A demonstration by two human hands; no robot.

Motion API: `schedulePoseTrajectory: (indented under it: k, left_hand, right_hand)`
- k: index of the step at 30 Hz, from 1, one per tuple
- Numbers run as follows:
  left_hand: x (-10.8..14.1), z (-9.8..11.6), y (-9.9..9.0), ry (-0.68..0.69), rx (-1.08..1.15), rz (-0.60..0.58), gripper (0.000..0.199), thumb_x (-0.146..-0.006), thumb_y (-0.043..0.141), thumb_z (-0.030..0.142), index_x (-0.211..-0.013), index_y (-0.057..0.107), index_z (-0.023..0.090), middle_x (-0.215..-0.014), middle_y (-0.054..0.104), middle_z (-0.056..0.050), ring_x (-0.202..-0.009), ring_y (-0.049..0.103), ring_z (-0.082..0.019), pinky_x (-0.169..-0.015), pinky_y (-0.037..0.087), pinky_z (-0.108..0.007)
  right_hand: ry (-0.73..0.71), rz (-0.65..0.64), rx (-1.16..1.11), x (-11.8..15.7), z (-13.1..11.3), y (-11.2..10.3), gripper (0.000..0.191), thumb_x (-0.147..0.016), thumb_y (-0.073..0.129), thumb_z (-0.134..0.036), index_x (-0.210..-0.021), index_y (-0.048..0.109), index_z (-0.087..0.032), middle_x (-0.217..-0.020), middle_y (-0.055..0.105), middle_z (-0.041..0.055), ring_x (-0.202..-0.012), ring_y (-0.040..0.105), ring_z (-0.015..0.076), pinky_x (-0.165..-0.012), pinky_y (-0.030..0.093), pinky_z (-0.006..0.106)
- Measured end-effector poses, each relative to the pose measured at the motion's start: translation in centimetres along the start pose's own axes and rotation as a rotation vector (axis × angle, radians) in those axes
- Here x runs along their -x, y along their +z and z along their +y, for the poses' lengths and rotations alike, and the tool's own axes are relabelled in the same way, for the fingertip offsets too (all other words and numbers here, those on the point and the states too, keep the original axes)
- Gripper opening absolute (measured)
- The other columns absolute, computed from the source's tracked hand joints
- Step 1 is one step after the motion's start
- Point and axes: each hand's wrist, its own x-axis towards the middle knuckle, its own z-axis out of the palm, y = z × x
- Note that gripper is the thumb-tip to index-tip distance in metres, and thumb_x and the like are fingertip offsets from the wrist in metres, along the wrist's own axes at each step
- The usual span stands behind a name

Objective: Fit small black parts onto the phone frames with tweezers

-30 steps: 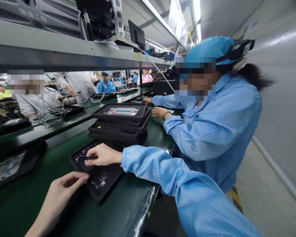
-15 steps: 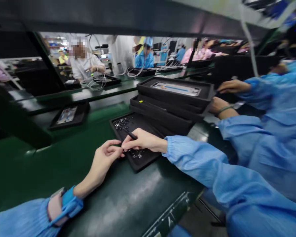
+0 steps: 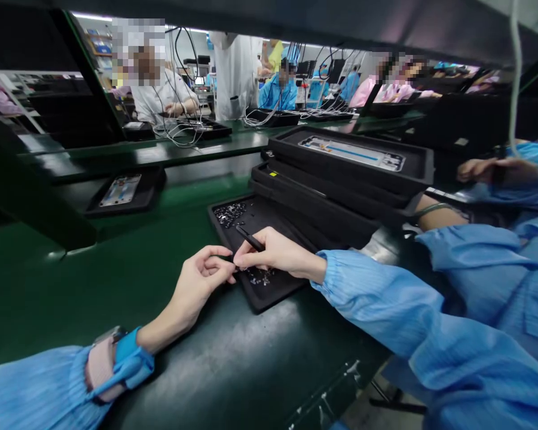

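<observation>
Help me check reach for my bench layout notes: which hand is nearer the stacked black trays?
Right. The right hand, holding a black pen-like tool, is over a shallow black tray just in front of the stacked black trays. The left hand is farther away, beyond the right hand.

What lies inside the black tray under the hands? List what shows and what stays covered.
The black tray holds two heaps of small parts. The right hand hides whatever lies beneath it.

We count two bare hands at six o'clock, one slim black pen-shaped tool, one shallow black rectangular tray, three stacked black rectangular trays at one o'clock, and one further black rectangular tray at eleven o'clock.
</observation>
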Motion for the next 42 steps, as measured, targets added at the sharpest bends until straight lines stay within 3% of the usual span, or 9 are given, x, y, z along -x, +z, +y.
schedulePoseTrajectory:
  k: [8, 14, 18, 23, 27, 33, 38, 42]
  left_hand:
    - [-0.13, -0.05, 0.08, 0.019, 0.025, 0.045, 0.029, -0.065, 0.072, 0.021, -0.087, 0.055, 0.012, -0.055, 0.059, 0.005, -0.053, 0.055, -0.006, -0.057, 0.042, -0.015]
    - [-0.07, -0.04, 0.19, 0.034, 0.045, 0.070, 0.026, -0.067, 0.070, 0.023, -0.086, 0.056, 0.013, -0.058, 0.058, 0.005, -0.055, 0.053, -0.006, -0.056, 0.040, -0.014]
    - [-0.08, -0.15, 0.14, 0.054, 0.060, 0.084, 0.023, -0.067, 0.070, 0.022, -0.083, 0.056, 0.013, -0.063, 0.059, 0.003, -0.057, 0.053, -0.006, -0.057, 0.041, -0.015]
    - [-0.26, -0.65, -0.01, 0.095, 0.051, 0.090, 0.018, -0.071, 0.067, 0.023, -0.081, 0.057, 0.012, -0.066, 0.057, 0.002, -0.060, 0.052, -0.007, -0.059, 0.041, -0.016]
    - [-0.25, -0.76, 0.06, 0.096, 0.072, 0.126, 0.017, -0.069, 0.068, 0.023, -0.080, 0.058, 0.013, -0.069, 0.058, 0.002, -0.060, 0.053, -0.008, -0.060, 0.041, -0.017]
    - [-0.23, -0.49, 0.25, 0.091, 0.069, 0.147, 0.016, -0.067, 0.068, 0.019, -0.078, 0.058, 0.013, -0.063, 0.058, 0.003, -0.058, 0.053, -0.008, -0.058, 0.041, -0.017]
    - [-0.15, -0.27, 0.39, 0.084, 0.051, 0.153, 0.016, -0.066, 0.068, 0.020, -0.077, 0.057, 0.014, -0.062, 0.059, 0.003, -0.058, 0.056, -0.008, -0.057, 0.042, -0.017]
    - [-0.27, -0.31, 0.51, 0.088, 0.025, 0.142, 0.016, -0.068, 0.067, 0.021, -0.078, 0.056, 0.014, -0.062, 0.060, 0.002, -0.058, 0.057, -0.009, -0.058, 0.042, -0.018]
  right_hand:
    - [-0.111, 0.030, 0.004, -0.08, 0.29, 0.02, 0.009, -0.066, 0.064, -0.019, -0.065, 0.062, -0.010, -0.057, 0.059, -0.0012, -0.042, 0.041, 0.0030, -0.039, 0.030, 0.016]
    - [-0.155, 0.092, 0.127, 0.15, 0.44, 0.48, 0.006, -0.061, 0.061, -0.015, -0.058, 0.056, -0.012, -0.050, 0.050, -0.0042, -0.045, 0.042, 0.0053, -0.042, 0.032, 0.017]
    - [-0.193, 0.061, 0.141, 0.28, 0.41, 0.63, 0.013, -0.061, 0.056, -0.011, -0.073, 0.061, -0.011, -0.057, 0.053, -0.0035, -0.051, 0.044, 0.0058, -0.047, 0.035, 0.017]
    - [-0.165, 0.019, 0.175, 0.30, 0.41, 0.53, 0.026, -0.072, 0.047, -0.014, -0.085, 0.069, -0.011, -0.059, 0.051, -0.0026, -0.045, 0.036, 0.0034, -0.040, 0.026, 0.015]
    - [-0.146, 0.055, 0.158, 0.15, 0.45, 0.40, 0.022, -0.073, 0.051, -0.018, -0.085, 0.068, -0.009, -0.055, 0.053, -0.0019, -0.043, 0.039, 0.0035, -0.039, 0.028, 0.015]
    - [-0.117, 0.055, 0.016, 0.03, 0.48, 0.45, 0.014, -0.070, 0.057, -0.019, -0.079, 0.062, -0.010, -0.066, 0.065, 0.0032, -0.041, 0.047, 0.0042, -0.042, 0.037, 0.017]
    - [-0.112, 0.104, 0.077, 0.03, 0.46, 0.51, 0.020, -0.070, 0.062, -0.026, -0.079, 0.067, -0.008, -0.066, 0.066, 0.0045, -0.040, 0.044, 0.0037, -0.040, 0.034, 0.017]
    - [-0.126, 0.144, 0.137, 0.08, 0.57, 0.43, 0.027, -0.070, 0.065, -0.032, -0.082, 0.071, -0.009, -0.054, 0.058, 0.0000, -0.040, 0.041, 0.0039, -0.040, 0.031, 0.017]
